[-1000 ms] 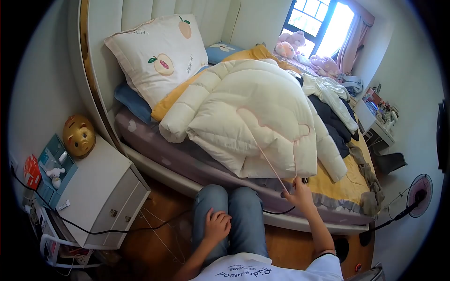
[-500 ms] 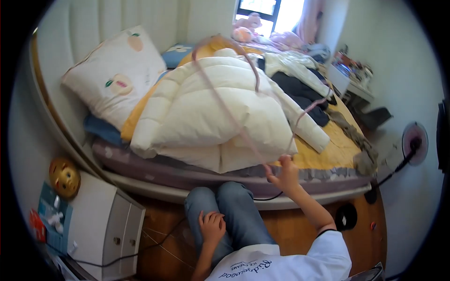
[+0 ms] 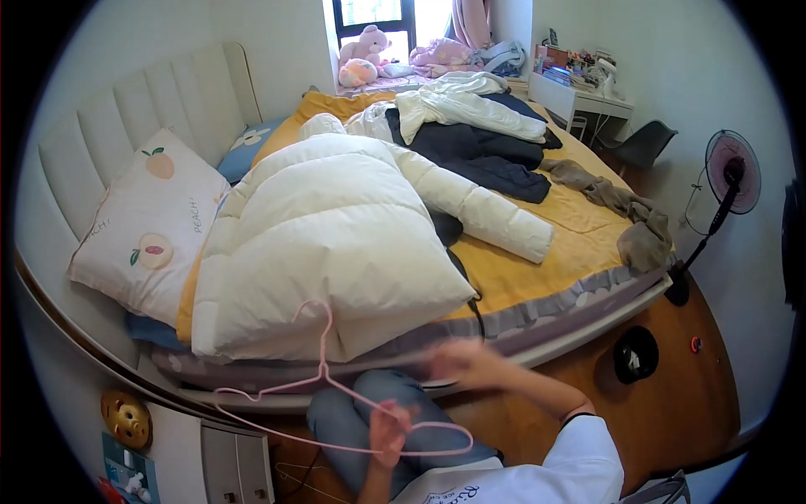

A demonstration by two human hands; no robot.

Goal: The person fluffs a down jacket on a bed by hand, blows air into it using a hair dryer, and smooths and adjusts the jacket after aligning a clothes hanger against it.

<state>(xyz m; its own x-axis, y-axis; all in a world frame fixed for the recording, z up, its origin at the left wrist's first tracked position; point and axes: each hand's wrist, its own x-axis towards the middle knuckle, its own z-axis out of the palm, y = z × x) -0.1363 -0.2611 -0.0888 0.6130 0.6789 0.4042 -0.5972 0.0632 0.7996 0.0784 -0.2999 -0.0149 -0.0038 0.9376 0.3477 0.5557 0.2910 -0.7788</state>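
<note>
Head view: the left hand has its fingers curled around the lower bar of a pink hanger, which lies tilted across the knees, its hook up against the edge of the white puffer jacket. The right hand hovers just beside the bed edge, blurred — I cannot tell how its fingers are set, though it seems to hold nothing. The jacket lies spread on the bed beside a peach-print pillow — dark clothes sit further back.

right hand motion-blurred, grip unclear
</note>
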